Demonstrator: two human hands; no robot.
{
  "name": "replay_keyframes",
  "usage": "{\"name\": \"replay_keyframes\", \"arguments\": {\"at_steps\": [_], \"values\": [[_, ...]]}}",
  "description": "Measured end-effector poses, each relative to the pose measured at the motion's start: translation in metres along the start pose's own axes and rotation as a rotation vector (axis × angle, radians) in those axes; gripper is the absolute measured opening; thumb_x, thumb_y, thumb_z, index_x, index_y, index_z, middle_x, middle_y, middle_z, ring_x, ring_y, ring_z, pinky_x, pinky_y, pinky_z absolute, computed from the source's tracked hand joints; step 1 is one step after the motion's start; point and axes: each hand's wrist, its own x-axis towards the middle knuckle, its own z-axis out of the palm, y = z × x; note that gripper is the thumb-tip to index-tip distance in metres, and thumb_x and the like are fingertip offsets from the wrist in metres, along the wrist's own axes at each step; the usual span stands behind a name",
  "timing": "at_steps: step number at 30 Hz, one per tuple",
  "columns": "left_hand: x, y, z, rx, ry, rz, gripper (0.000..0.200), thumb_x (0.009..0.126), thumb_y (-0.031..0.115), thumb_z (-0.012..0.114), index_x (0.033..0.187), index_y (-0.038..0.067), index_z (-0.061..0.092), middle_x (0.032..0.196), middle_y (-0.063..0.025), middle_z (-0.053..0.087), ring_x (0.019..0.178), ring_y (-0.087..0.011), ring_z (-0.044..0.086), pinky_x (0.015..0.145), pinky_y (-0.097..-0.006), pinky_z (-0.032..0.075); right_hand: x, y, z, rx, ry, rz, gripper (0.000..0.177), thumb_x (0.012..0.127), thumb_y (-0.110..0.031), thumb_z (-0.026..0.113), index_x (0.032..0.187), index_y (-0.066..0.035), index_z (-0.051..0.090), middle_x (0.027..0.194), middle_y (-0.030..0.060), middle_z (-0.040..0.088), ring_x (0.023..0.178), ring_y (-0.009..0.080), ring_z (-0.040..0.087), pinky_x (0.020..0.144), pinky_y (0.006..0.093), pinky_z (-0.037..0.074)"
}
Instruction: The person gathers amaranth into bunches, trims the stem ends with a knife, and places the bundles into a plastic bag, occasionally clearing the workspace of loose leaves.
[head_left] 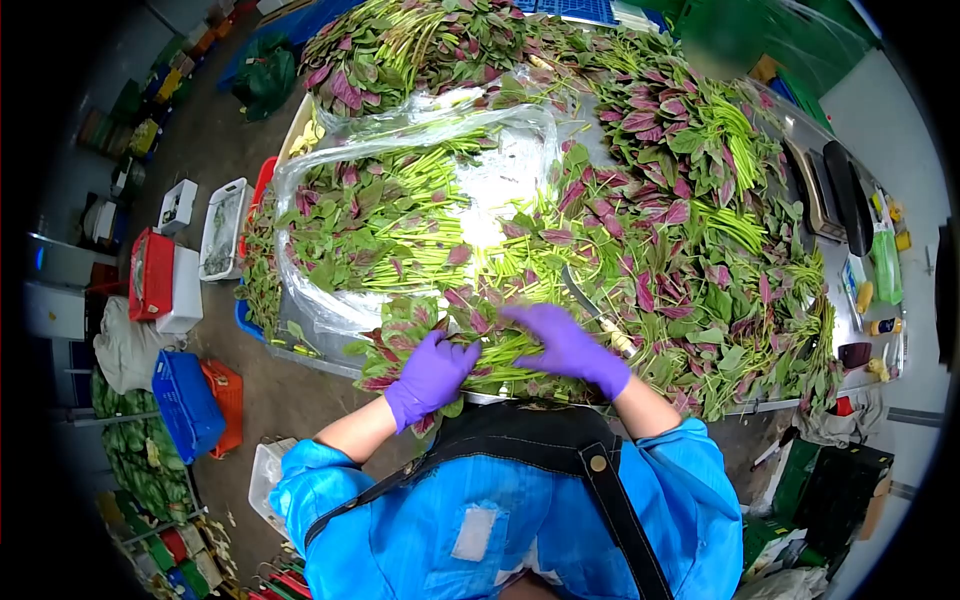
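Both my hands wear purple gloves. My left hand [432,372] presses on a bundle of red-and-green amaranth leaves [440,325] at the near edge of the metal table [318,358]. My right hand [568,347] lies flat on the green stems of the same bundle, fingers spread. A knife [592,305] with a curved blade lies on the greens just right of my right hand. Neither hand closes around anything that I can see.
Heaps of amaranth [690,210] cover the table, some on a clear plastic sheet [500,160]. Bottles and small items [885,265] stand at the right end. Blue, red and white crates [185,400] sit on the floor at left.
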Motion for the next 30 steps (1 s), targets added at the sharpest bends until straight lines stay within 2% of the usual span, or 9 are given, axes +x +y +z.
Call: {"name": "replay_keyframes", "arguments": {"at_steps": [3,10,11,15,17,22,24,27,30], "values": [[-0.004,-0.008,0.001,0.017,0.039,0.043,0.066,0.056,0.019,0.068,0.117,0.008,0.045,0.076,-0.0075,0.055,0.076,-0.0237,0.055,0.087,-0.0414,0.039,-0.007,0.018,0.02,0.292,-0.33,0.106,0.055,0.065,-0.013,0.067,0.117,-0.015,0.052,0.101,0.0134,0.06,0.091,0.0282,0.058,0.078,0.0354,0.047],[-0.013,-0.022,-0.009,-0.128,-0.049,-0.046,0.067,0.054,0.017,0.068,0.117,0.01,0.046,0.075,-0.0071,0.056,0.076,-0.0248,0.056,0.087,-0.041,0.038,-0.043,0.107,-0.07,-0.256,-0.097,0.365,0.018,0.063,-0.01,0.062,0.081,-0.01,0.062,0.077,0.0117,0.062,0.076,0.0309,0.06,0.066,0.0398,0.047],[-0.012,-0.024,-0.012,-0.177,-0.083,-0.071,0.068,0.053,0.017,0.068,0.117,0.011,0.046,0.076,-0.0073,0.056,0.076,-0.025,0.056,0.087,-0.0409,0.038,-0.039,0.105,-0.085,-0.516,-0.271,0.541,0.017,0.062,-0.01,0.064,0.078,-0.008,0.06,0.074,0.0128,0.061,0.074,0.0316,0.059,0.064,0.0399,0.047],[-0.005,-0.022,-0.011,-0.181,-0.084,-0.065,0.068,0.052,0.017,0.068,0.116,0.011,0.047,0.076,-0.0077,0.057,0.075,-0.0255,0.057,0.086,-0.0405,0.039,-0.011,0.041,-0.075,-0.489,-0.105,0.221,0.025,0.064,-0.013,0.067,0.088,-0.008,0.06,0.087,0.0105,0.062,0.086,0.0299,0.058,0.076,0.0403,0.045],[0.001,-0.019,-0.014,-0.164,-0.091,-0.039,0.067,0.052,0.017,0.068,0.115,0.011,0.047,0.076,-0.0078,0.058,0.075,-0.0256,0.057,0.085,-0.0406,0.039,0.002,0.022,-0.03,-0.144,0.059,-0.026,0.033,0.069,-0.019,0.068,0.099,-0.009,0.06,0.097,0.0095,0.061,0.095,0.0279,0.056,0.084,0.039,0.042],[-0.004,-0.022,-0.021,-0.138,-0.108,-0.023,0.062,0.053,0.017,0.068,0.112,0.011,0.05,0.075,-0.008,0.058,0.076,-0.0257,0.057,0.085,-0.0405,0.039,0.015,0.036,0.007,0.44,-0.391,0.31,0.029,0.07,-0.018,0.068,0.095,-0.006,0.062,0.09,0.0095,0.064,0.085,0.0202,0.061,0.076,0.0312,0.047],[-0.014,-0.027,-0.021,-0.192,-0.147,-0.063,0.058,0.054,0.017,0.067,0.109,0.011,0.052,0.075,-0.0081,0.058,0.077,-0.0257,0.057,0.085,-0.0407,0.039,0.0,0.066,-0.022,0.53,-0.241,0.416,0.022,0.066,-0.012,0.069,0.086,-0.006,0.063,0.075,0.0065,0.063,0.067,0.0164,0.059,0.065,0.0279,0.047],[-0.02,-0.03,-0.023,-0.185,-0.074,-0.05,0.044,0.057,0.013,0.063,0.099,0.009,0.053,0.068,-0.0069,0.057,0.072,-0.0257,0.057,0.084,-0.04,0.039,-0.02,0.109,-0.05,0.348,-0.32,0.481,0.022,0.063,-0.014,0.069,0.082,-0.006,0.062,0.072,0.0078,0.061,0.067,0.0206,0.059,0.064,0.031,0.047],[-0.015,-0.033,-0.021,-0.141,-0.165,-0.064,0.051,0.053,0.016,0.067,0.102,0.011,0.054,0.074,-0.0075,0.058,0.076,-0.0253,0.057,0.085,-0.0401,0.039,-0.013,0.092,-0.06,-0.336,-0.154,0.446,0.027,0.061,-0.017,0.068,0.084,-0.006,0.062,0.077,0.0105,0.061,0.073,0.0319,0.059,0.065,0.0376,0.048]]}}
